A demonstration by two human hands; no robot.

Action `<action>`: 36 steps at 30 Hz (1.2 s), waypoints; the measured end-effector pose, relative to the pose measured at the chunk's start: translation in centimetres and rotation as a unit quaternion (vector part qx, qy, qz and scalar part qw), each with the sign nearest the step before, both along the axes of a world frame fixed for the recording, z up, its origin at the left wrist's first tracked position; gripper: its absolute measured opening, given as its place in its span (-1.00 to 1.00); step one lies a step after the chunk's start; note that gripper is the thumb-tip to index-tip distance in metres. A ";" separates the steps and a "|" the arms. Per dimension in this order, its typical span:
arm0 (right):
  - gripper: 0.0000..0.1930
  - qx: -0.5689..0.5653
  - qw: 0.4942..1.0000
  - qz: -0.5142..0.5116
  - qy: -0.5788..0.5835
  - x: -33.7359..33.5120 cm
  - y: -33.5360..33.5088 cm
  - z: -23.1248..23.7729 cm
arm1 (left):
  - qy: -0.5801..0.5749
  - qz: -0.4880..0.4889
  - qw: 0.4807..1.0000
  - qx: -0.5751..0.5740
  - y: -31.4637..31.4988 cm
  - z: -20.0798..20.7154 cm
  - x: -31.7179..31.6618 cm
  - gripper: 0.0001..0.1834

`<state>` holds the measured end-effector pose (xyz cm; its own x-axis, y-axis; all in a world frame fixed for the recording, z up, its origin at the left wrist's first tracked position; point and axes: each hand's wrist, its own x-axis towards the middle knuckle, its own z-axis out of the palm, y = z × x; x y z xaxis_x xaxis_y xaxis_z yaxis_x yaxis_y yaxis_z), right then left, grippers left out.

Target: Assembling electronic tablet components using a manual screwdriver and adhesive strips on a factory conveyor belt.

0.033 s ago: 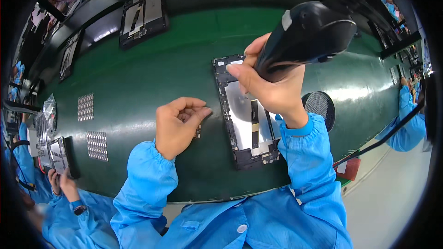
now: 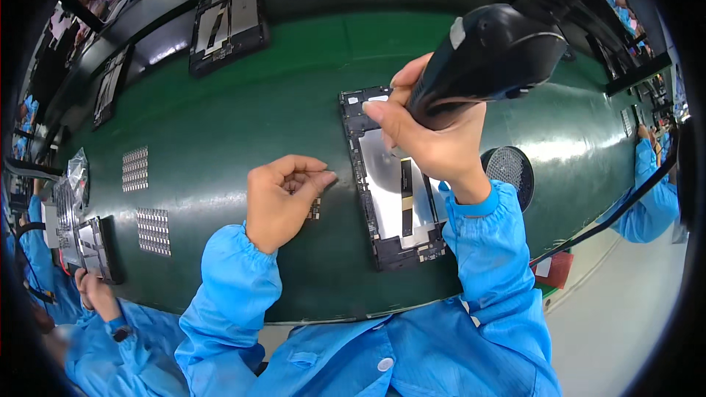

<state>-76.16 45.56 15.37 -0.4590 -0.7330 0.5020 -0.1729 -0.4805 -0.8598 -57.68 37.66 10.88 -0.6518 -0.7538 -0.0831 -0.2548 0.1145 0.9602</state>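
My right hand (image 2: 441, 143) is closed round a thick black corded tool that looks like an electric screwdriver (image 2: 489, 55), held slanting over the upper part of an opened tablet (image 2: 386, 169). The tool's tip is hidden behind my fingers. The tablet lies flat, with dark boards along its edges, a silvery middle and a black-and-gold ribbon strip. Left of the tablet, my left hand (image 2: 285, 198) is low over the green mat, thumb and forefinger pinched; what they hold is too small to name. Partly under that hand lies a small strip of parts (image 2: 315, 209).
Two sheets of small parts (image 2: 135, 169) (image 2: 154, 231) lie at the left. A round dark dish with a mesh-like surface (image 2: 509, 175) sits right of the tablet. Another opened tablet (image 2: 228, 26) rests at the back. At far left, a co-worker's hands (image 2: 98, 292) are by another device (image 2: 95, 250).
My left hand has shifted slightly left, and more of the small strip shows beside it. The co-worker's hands at the left have moved a little. My right hand and the screwdriver are almost still.
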 end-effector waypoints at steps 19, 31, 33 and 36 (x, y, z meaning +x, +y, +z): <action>-0.65 -0.002 0.996 -0.001 0.089 -1.6 1.3 0.4 | 0.041 -0.068 0.995 -0.060 -0.2 -2.4 -6.1 -0.91; -0.64 0.012 0.999 0.029 -0.029 -2.3 0.2 -1.1 | -0.012 -0.083 0.994 0.065 -0.9 -3.4 -9.0 -0.87; -0.64 0.014 0.999 0.029 -0.037 -2.6 0.2 -1.2 | -0.018 -0.080 0.993 0.090 -0.9 -3.4 -9.4 -0.87; -0.64 0.017 0.999 0.027 -0.022 -3.1 0.2 -1.7 | -0.027 -0.091 0.992 0.088 -0.8 -3.4 -9.8 -0.90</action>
